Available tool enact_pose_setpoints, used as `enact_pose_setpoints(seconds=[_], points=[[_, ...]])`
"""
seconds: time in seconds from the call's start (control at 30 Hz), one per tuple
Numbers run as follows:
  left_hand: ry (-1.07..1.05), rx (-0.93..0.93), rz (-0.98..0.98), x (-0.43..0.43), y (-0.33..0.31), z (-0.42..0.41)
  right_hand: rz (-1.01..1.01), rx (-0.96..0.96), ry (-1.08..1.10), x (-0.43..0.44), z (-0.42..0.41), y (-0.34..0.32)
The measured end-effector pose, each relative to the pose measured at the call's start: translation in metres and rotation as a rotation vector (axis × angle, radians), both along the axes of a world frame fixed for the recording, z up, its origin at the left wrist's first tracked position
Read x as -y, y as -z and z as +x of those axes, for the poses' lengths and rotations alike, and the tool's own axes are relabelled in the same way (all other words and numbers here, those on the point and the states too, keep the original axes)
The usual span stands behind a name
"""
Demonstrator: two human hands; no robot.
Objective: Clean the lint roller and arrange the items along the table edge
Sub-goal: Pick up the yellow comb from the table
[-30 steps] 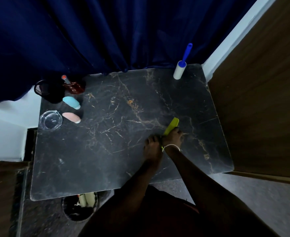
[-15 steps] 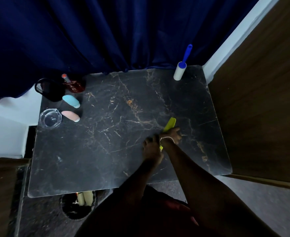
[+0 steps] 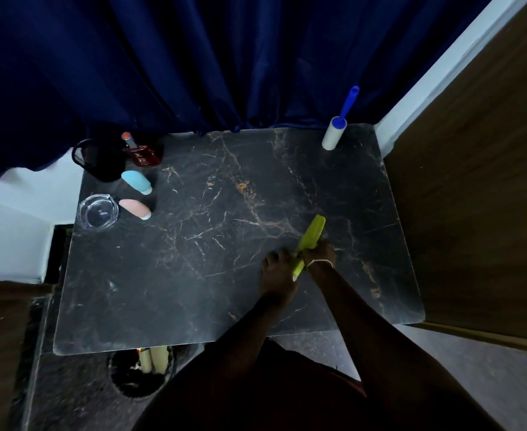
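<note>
- Right hand [image 3: 319, 251] is closed round the middle of a yellow-green lint roller [image 3: 308, 242], in the head view the only view given; its far end juts out past the knuckles and its near end shows below the wrist with the bracelet.
- Left hand [image 3: 277, 272] lies just beside it, fingers curled toward the near end of the same tool; whether it grips or only steadies it, I cannot tell.
- Both hands work low over the dark marbled worktop [image 3: 194, 275], right of its centre.
- Judged from its look, the yellow-green tool is light, stiff plastic, smooth enough to twist in the palm, so hold it by the handle and keep off any tacky part.
- A second roller, the blue-handled lint roller [image 3: 336, 129], stands upright at the far right corner, close to the blue curtain [image 3: 194, 57]; it looks top-heavy and easy to tip, so grasp it by the white drum.
- Along the left edge sit a glass dish [image 3: 98, 213], a pink bottle [image 3: 135, 209], a pale blue bottle [image 3: 137, 181] and a dark red bottle [image 3: 142, 155]; the glass needs the gentlest handling.
</note>
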State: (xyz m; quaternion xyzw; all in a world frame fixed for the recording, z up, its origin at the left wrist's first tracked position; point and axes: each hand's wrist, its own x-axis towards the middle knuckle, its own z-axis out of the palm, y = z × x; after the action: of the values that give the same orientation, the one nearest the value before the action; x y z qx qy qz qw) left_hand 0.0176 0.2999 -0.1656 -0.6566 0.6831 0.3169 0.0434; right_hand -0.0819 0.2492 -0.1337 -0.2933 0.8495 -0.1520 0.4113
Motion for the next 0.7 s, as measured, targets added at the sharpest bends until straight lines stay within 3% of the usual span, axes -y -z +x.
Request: enact_pose_setpoints(seconds=[0.13,0.27,0.43,0.7], points=[[-0.095,-0.137,0.007,0.002,-0.002,0.008,-0.031,0.052,0.001,-0.008,-0.006,0.003],[-0.2,-0.236,0.042,0.003,-0.006,0.017,-0.092,0.226,0.054,-0.01,-0.005,0.002],[-0.26,-0.383,0.046,0.001,-0.012,0.038,-0.162,0.215,-0.034,-0.001,0.014,-0.007],[-0.229,-0.207,-0.146,0.014,-0.023,0.105,-0.247,0.32,-0.1,0.035,0.092,-0.02]])
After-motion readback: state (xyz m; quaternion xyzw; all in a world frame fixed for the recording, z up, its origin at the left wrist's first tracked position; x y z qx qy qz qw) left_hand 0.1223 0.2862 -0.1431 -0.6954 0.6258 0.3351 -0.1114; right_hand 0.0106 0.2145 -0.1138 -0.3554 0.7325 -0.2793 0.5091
